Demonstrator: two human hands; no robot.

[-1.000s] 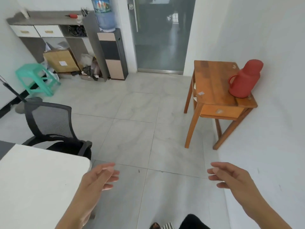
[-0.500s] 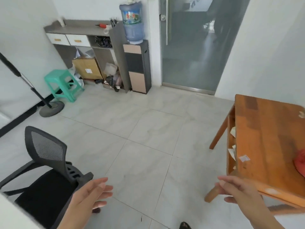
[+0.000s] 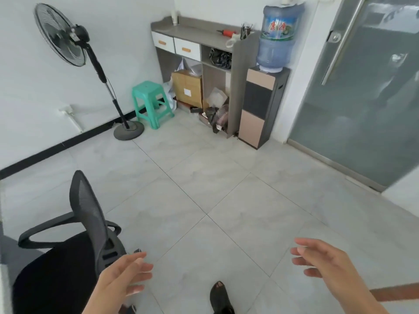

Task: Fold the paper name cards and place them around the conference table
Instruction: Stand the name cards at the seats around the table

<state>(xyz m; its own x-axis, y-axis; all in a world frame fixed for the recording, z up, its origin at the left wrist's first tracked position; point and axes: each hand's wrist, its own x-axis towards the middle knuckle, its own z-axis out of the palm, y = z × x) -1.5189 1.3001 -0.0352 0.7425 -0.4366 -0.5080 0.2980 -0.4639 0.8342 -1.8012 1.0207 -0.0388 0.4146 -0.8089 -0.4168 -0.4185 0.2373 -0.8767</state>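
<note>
My left hand [image 3: 123, 277] hangs in the air at the bottom left, fingers relaxed and spread, holding nothing. My right hand [image 3: 322, 259] floats at the bottom right, also with loose fingers and nothing in it. No paper name cards are in view. Only a thin sliver of the white conference table [image 3: 3, 288] shows at the far left edge.
A black mesh office chair [image 3: 74, 241] stands just left of my left hand. A standing fan [image 3: 90, 64], a green stool [image 3: 150, 103], a grey shelf unit [image 3: 204, 71] and a water dispenser [image 3: 265, 98] line the far wall. A frosted glass door [image 3: 362, 98] is on the right. My shoe [image 3: 220, 298] shows on the tiled floor.
The view has swung left: the wooden side table and red jug have left the frame, the fan has come in. Both hands stay empty in front of me.
</note>
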